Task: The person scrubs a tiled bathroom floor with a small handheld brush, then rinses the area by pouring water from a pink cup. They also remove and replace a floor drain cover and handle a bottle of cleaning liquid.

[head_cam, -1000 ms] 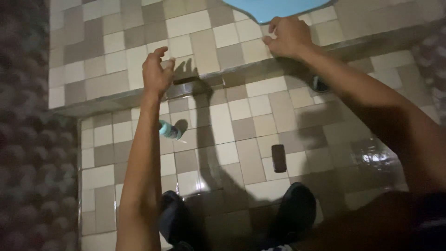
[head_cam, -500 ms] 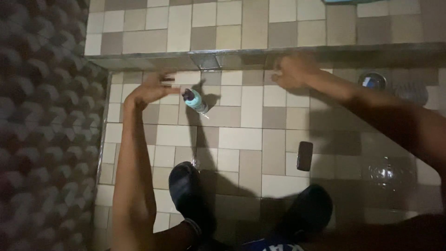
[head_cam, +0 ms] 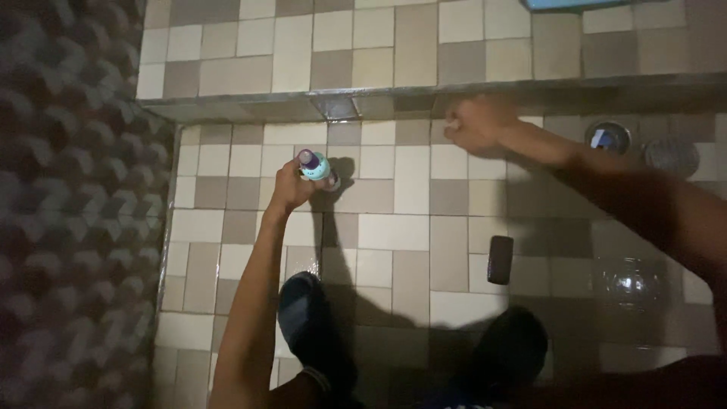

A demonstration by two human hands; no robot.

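My left hand (head_cam: 290, 184) is wrapped around a teal bottle with a dark purple cap (head_cam: 316, 166) that stands on the tiled floor below a raised tiled step (head_cam: 303, 102). My right hand (head_cam: 478, 123) hovers with curled fingers just under the edge of that step, holding nothing that I can see. Both arms stretch forward over my two dark shoes (head_cam: 307, 322).
A small dark rectangular object (head_cam: 500, 259) lies on the floor tiles near my right shoe (head_cam: 509, 348). A round drain (head_cam: 608, 135) and a second round metal piece (head_cam: 671, 154) sit at the right by the step. A blue object (head_cam: 575, 4) rests on the step. A patterned wall (head_cam: 68, 212) bounds the left.
My left hand dropped from the step edge and closed around the teal bottle. The right hand stayed near the step's edge. The view tilted slightly.
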